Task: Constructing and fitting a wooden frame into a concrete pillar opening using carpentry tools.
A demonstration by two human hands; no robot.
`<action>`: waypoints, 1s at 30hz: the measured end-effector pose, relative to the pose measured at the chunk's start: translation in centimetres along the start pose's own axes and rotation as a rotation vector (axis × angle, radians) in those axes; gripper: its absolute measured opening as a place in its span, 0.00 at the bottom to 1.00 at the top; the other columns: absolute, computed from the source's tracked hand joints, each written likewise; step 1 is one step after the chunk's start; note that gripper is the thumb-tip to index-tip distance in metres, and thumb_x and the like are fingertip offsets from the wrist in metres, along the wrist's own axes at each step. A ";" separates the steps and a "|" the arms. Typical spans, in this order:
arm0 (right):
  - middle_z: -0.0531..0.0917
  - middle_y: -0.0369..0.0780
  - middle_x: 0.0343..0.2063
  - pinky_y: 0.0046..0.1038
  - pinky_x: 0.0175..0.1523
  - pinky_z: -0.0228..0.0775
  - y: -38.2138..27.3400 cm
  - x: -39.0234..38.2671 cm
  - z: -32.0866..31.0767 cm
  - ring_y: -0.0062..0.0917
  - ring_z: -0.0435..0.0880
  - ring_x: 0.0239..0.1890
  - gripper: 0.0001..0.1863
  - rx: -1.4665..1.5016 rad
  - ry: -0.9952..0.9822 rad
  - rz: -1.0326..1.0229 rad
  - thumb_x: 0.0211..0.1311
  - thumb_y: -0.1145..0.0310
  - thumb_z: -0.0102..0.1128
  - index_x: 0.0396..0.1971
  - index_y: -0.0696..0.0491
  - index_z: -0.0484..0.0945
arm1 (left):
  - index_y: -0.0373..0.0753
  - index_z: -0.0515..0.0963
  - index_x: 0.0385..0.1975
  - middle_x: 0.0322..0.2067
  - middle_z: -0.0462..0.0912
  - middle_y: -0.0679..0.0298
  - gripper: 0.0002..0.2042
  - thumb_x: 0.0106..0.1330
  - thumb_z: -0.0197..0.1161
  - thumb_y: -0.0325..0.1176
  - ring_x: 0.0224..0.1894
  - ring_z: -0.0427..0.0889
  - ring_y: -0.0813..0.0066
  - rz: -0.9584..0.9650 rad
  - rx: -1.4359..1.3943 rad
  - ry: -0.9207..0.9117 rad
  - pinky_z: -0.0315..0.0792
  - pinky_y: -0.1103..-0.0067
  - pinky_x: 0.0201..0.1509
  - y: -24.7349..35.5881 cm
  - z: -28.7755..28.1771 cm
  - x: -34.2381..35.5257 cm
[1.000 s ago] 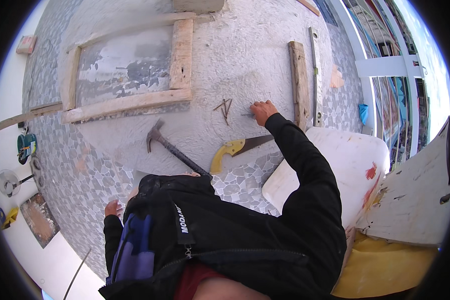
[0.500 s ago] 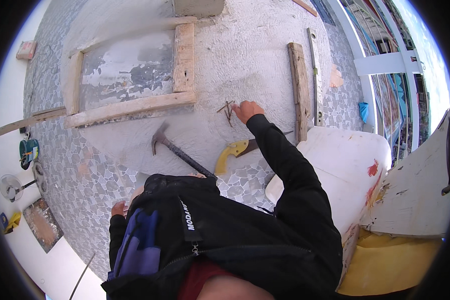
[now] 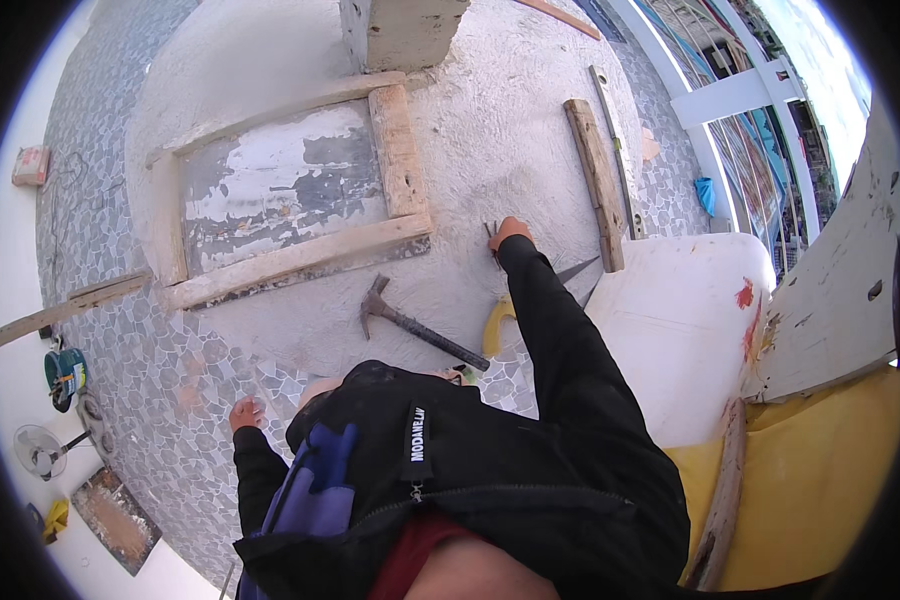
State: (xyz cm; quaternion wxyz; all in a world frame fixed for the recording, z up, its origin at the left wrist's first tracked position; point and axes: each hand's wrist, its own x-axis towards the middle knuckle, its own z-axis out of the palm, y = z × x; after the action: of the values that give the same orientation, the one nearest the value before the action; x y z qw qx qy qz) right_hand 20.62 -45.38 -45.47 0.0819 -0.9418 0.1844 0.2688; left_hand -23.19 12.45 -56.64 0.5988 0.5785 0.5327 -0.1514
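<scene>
My right hand (image 3: 511,232) reaches over the rough plastered surface with fingers closed on thin nails (image 3: 493,240); my sleeve hides part of it. Below it lies a handsaw (image 3: 497,326) with a yellow handle, its blade partly under my arm. A claw hammer (image 3: 420,328) with a dark handle lies to the left of the saw. A rectangular wooden frame (image 3: 300,250) surrounds a patchy grey-white panel (image 3: 280,185) farther up. My left hand (image 3: 246,412) hangs low beside my body, fingers loosely apart.
A short timber (image 3: 595,180) and a level (image 3: 618,140) lie at right. A concrete block (image 3: 400,30) stands at top. A white plastic piece (image 3: 670,330) and yellow sheet (image 3: 810,480) flank my right side. A plank (image 3: 80,310), fan (image 3: 40,450) and railing (image 3: 730,100) are farther out.
My right hand moved left onto the loose nail pile and now grips it. The view has shifted, bringing more of the top block and a timber at lower right into sight.
</scene>
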 end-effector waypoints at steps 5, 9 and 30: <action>0.83 0.56 0.38 0.37 0.49 0.77 0.7 -0.2 1.5 0.45 0.84 0.45 0.19 -0.003 0.034 0.080 0.44 0.65 0.70 0.35 0.62 0.81 | 0.39 0.78 0.40 0.27 0.81 0.65 0.11 0.66 0.58 0.38 0.23 0.78 0.77 0.206 -0.219 0.262 0.65 0.83 0.23 5.8 -9.5 9.1; 0.83 0.55 0.40 0.39 0.50 0.76 0.4 -2.1 2.5 0.46 0.83 0.46 0.19 0.077 0.113 0.202 0.50 0.62 0.66 0.38 0.62 0.81 | 0.38 0.76 0.51 0.33 0.81 0.60 0.15 0.66 0.57 0.32 0.31 0.81 0.73 0.406 -0.251 0.501 0.77 0.78 0.37 14.2 -15.9 14.2; 0.83 0.53 0.40 0.44 0.51 0.73 -0.1 -5.9 4.9 0.47 0.82 0.46 0.16 0.090 0.209 0.269 0.57 0.59 0.58 0.38 0.56 0.78 | 0.31 0.76 0.49 0.46 0.80 0.43 0.23 0.71 0.43 0.43 0.50 0.76 0.45 0.890 0.475 0.570 0.68 0.66 0.56 32.1 -3.4 23.1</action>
State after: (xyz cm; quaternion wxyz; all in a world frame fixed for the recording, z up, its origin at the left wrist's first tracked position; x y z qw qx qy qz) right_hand 13.68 -42.31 -46.38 0.0677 -0.9268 0.3283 0.1696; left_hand 9.74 34.52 -57.56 0.2914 0.8833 0.3298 0.1616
